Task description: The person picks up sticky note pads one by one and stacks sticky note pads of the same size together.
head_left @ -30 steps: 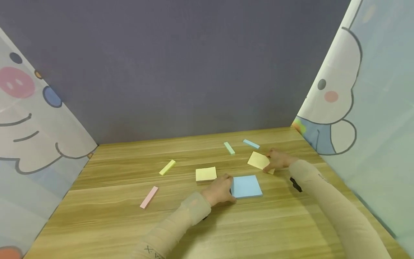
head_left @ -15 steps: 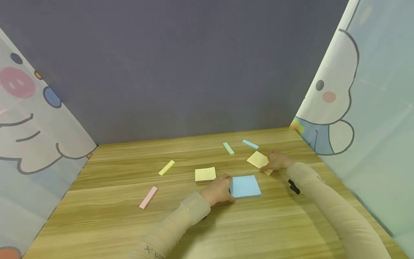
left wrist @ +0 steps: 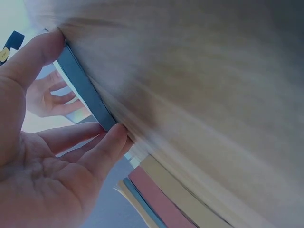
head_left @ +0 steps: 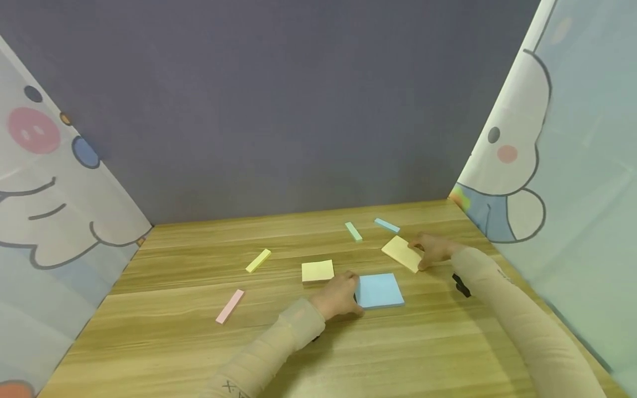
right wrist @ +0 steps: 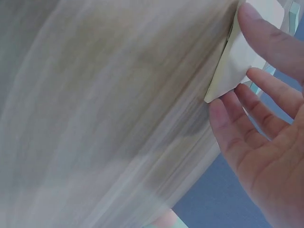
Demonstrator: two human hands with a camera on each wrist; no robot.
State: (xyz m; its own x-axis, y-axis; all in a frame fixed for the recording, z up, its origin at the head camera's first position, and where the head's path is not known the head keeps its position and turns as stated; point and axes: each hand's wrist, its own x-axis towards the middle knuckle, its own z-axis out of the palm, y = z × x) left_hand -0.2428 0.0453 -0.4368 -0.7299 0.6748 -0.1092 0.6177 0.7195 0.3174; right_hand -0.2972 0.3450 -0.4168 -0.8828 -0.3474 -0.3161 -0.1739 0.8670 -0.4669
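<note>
In the head view my left hand (head_left: 340, 294) grips the left side of a square blue sticky note pad (head_left: 380, 291) lying on the wooden table. The left wrist view shows the thumb at one end of the blue edge and the fingertips at the other. Further right, my right hand (head_left: 432, 250) holds the right side of a flat yellow sticky note pad (head_left: 401, 253), thumb at its near corner, fingers at the far one. Just behind my left hand sits a thicker sticky note stack (head_left: 317, 270), yellow on top; pink and blue layers (left wrist: 145, 198) show from the left wrist.
Narrow note strips lie about the wooden table (head_left: 174, 342): pink (head_left: 230, 307) and yellow (head_left: 258, 261) at left, green (head_left: 354, 231) and blue (head_left: 387, 225) at the back. A dark panel (head_left: 298, 110) rises behind, with cartoon-printed sheets (head_left: 587, 166) at both sides.
The yellow pad has turned clockwise a little under my right hand, whose fingers have drawn back to its right side. My left hand and the blue pad have stayed in place.
</note>
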